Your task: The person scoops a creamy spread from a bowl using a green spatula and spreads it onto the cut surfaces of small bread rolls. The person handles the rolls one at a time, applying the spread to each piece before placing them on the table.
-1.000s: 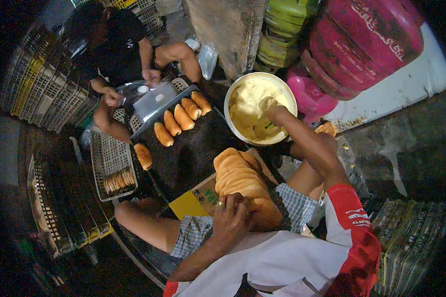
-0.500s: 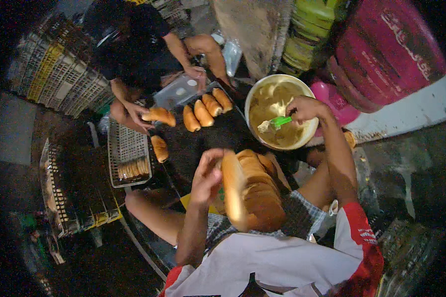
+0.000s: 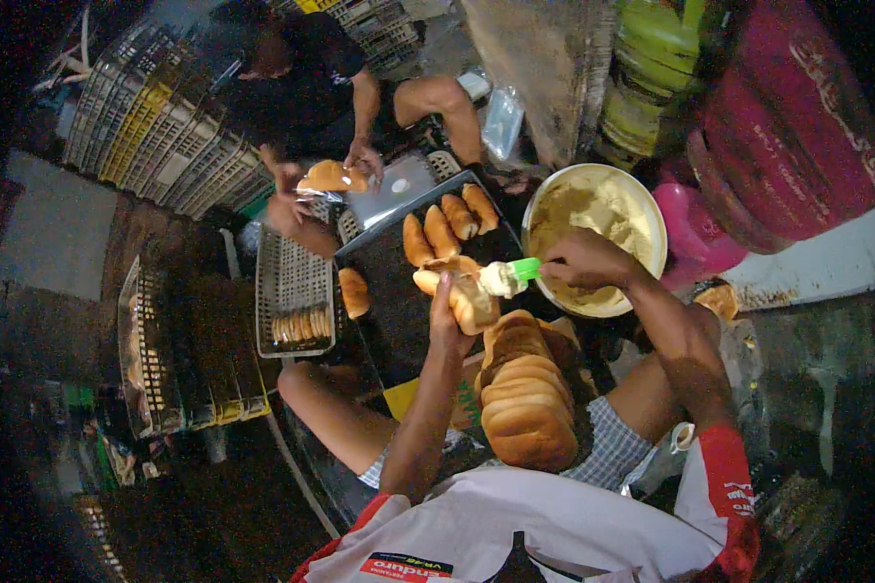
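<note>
One split bun (image 3: 475,309) is in our left hand (image 3: 444,313), fingers curled round it, left of the tub (image 3: 603,310); our right hand (image 3: 581,265) pinches the green spreader (image 3: 527,269). We should spread gently.

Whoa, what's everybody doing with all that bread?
The person's left hand is holding up a split bun. The right hand has a green spatula with a thick blob of pale cream at the bun's open side. A white bucket of cream sits beneath that hand. More buns are stacked by the person's lap, and a row of browned buns lies on the black tray. Across from them, another person is handling a bun too.
</note>
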Tool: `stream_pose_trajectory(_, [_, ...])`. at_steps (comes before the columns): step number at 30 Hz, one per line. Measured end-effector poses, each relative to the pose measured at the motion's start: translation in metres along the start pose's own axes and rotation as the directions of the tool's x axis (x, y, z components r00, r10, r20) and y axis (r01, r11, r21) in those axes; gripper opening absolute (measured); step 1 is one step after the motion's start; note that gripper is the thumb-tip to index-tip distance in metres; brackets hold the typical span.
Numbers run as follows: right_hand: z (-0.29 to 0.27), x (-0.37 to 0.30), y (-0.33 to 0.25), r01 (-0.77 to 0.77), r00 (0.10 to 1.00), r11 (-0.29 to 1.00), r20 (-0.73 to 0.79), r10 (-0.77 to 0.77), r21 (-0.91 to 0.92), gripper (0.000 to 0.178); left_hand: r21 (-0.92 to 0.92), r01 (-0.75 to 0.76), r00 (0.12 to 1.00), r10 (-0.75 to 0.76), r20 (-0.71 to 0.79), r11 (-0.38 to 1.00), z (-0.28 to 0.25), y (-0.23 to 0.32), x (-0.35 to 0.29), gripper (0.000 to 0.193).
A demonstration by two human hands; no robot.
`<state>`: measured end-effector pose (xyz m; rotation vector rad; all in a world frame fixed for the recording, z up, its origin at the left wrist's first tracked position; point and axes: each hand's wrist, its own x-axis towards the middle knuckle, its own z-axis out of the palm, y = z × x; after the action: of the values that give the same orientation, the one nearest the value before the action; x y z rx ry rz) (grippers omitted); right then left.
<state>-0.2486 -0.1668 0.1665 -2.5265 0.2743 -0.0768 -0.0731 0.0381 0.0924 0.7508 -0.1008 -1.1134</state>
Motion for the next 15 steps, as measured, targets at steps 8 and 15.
stream_pose_trajectory(8, [0.045, 0.005, -0.012, 0.206, 0.956, 0.978, -0.218, -0.198, 0.013, 0.025, -0.038, 0.177, 0.984, -0.176, 0.023, 0.984, 0.031, 0.036, -0.039, 0.070])
stream_pose_trajectory(15, [0.054, 0.022, -0.048, 0.358, 0.909, 0.861, -0.075, -0.410, -0.362, 0.032, -0.254, 0.127, 0.991, -0.131, 0.001, 0.959, -0.055, 0.028, -0.020, 0.050])
